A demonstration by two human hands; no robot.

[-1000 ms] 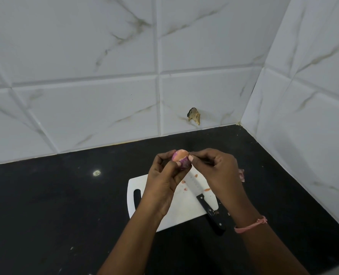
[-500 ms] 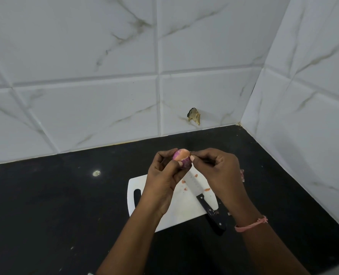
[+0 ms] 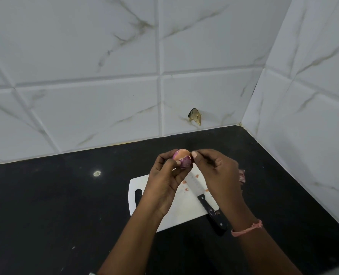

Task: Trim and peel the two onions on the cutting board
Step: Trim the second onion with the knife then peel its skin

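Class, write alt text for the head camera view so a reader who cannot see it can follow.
Two hands hold a small red onion above a white cutting board: the left hand grips it while the right hand pinches its skin. A black-handled knife lies on the board.

Small purple onion (image 3: 182, 160), partly peeled, held above white cutting board (image 3: 181, 212).

The board (image 3: 176, 213) lies on the counter (image 3: 45, 205), near the corner where the back wall (image 3: 85, 96) meets the right wall (image 3: 313, 116). A knife (image 3: 206, 199) lies slantwise on the board, handle over its near right edge. Above the board's far side, the left hand (image 3: 164, 181) and right hand (image 3: 218, 171) meet at an onion (image 3: 182, 158) (between their fingertips). Peel scraps (image 3: 242, 175) lie right of the board, behind the right hand.
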